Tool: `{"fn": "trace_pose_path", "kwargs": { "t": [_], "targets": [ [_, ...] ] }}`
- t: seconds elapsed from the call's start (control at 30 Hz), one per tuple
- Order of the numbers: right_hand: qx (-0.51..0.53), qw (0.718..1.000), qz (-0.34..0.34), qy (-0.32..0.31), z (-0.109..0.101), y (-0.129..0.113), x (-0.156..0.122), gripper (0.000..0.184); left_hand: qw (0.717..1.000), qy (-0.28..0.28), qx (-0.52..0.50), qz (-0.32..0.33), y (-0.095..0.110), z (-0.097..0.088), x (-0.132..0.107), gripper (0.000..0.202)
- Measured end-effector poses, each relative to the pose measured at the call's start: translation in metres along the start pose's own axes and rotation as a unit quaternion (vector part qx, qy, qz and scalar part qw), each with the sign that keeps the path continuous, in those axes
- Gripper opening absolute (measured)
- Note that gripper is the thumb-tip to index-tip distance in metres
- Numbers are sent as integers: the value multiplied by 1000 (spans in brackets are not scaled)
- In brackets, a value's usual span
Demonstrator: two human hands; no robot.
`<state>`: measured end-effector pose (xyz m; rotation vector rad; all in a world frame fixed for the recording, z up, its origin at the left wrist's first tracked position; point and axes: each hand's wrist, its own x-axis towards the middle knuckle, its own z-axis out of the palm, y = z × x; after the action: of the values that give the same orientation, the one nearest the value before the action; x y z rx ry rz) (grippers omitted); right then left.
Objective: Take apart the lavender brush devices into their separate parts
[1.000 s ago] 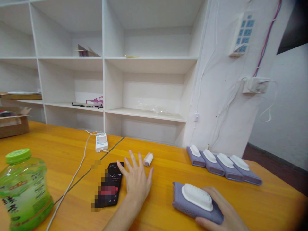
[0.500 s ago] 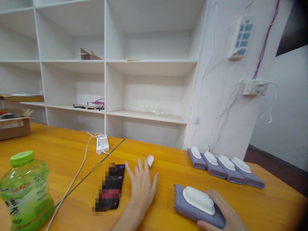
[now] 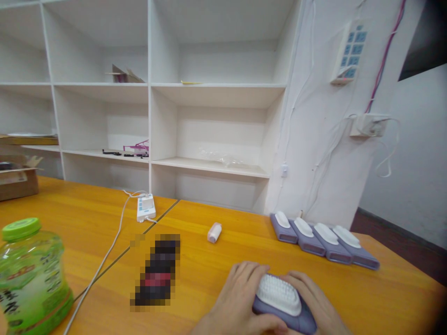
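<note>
Gripping a purple brush [image 3: 281,302] from both sides, the left hand [image 3: 237,302] and right hand [image 3: 314,302] steady it on the counter [image 3: 216,274]; an even hold suits, clear of the white bristles.

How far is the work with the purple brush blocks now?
Four purple blocks with white brush tops lie in a row by the wall, seemingly done. A fifth purple block is in hand, with the left hand and right hand around it. No further blocks are in view.

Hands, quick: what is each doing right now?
Left hand: closed on the purple brush, left side.
Right hand: closed on the same brush, right side.
</note>
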<state>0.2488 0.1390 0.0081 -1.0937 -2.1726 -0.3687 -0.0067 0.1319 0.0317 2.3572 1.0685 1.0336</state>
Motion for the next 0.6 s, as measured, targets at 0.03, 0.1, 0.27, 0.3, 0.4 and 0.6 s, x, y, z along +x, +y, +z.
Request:
{"fn": "trace_pose_path", "kwargs": {
  "t": [0.03,0.1,0.27,0.3,0.4,0.6],
  "targets": [
    [-16,999,-22,21,-2,-1,2,71,1000,5,-4,12,2,-3,2,92],
    [-40,996,-58,51,-7,-2,5,79,1000,5,2,30,6,-9,4,86],
    [-73,991,-92,60,-19,-8,7,98,998,-14,51,40,15,-12,6,79],
    [-76,991,-95,60,-19,-9,7,100,998,-15,55,36,16,-11,6,80],
    [-71,991,-96,62,-16,-11,5,102,998,-30,57,29,17,-12,5,77],
    [15,999,-2,30,-11,-13,0,101,998,-55,-6,0,28,-22,3,64]
  ]
}}
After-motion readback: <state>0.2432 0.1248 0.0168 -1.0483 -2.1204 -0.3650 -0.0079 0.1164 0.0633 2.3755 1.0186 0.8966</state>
